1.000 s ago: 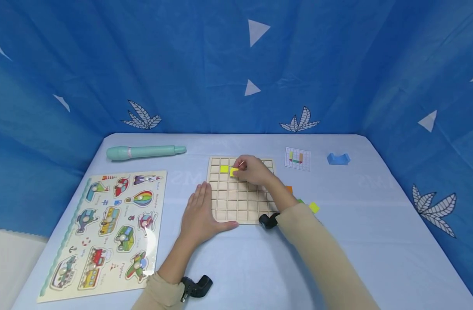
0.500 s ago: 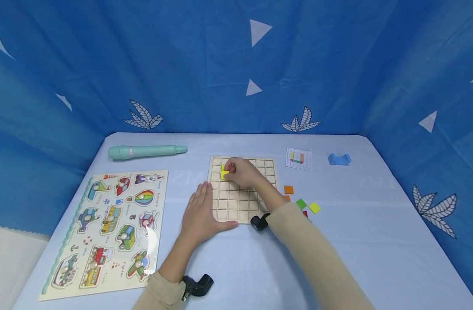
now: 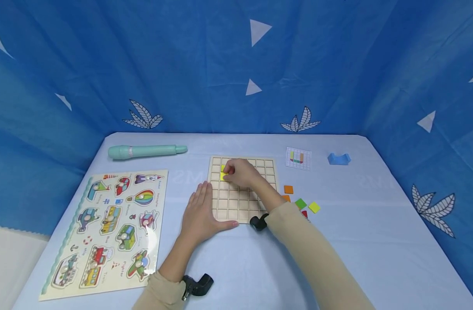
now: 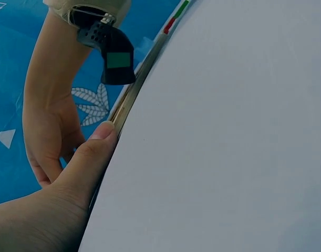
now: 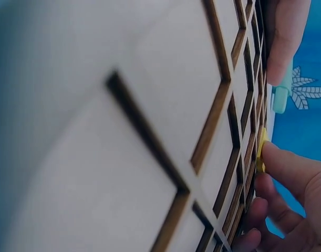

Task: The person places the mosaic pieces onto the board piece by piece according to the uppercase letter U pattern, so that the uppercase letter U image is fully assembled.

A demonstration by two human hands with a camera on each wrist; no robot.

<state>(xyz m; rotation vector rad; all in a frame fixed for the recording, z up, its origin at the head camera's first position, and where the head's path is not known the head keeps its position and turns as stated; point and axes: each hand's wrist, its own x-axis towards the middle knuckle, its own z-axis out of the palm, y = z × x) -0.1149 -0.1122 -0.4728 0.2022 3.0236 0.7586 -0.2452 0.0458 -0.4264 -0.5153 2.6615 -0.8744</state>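
Observation:
A pale wooden grid board (image 3: pixel 240 202) lies mid-table. My left hand (image 3: pixel 199 215) rests flat with straight fingers at its left side, and the thumb reaches along the near edge. Over the board's upper left, my right hand (image 3: pixel 242 173) pinches a yellow square tile (image 3: pixel 224 177) between thumb and finger, low at a grid cell. Just behind it another yellow tile (image 3: pixel 222 168) sits in a cell, partly hidden by the fingers. In the right wrist view the thumb and fingertips meet the yellow tile (image 5: pixel 261 149) close over the grid.
Right of the board lie loose tiles: orange (image 3: pixel 288 189), green (image 3: pixel 301 204), yellow (image 3: pixel 314 207) and red (image 3: pixel 304 213). Behind them are a pattern card (image 3: pixel 298 159) and a blue holder (image 3: pixel 339 159). A vehicle puzzle board (image 3: pixel 104 232) and a green microphone-shaped object (image 3: pixel 147 151) are on the left.
My right hand has carried the yellow tile left, to just in front of the other yellow one, then barely moved. Loose tiles that the arm covered now show. The left hand stays still.

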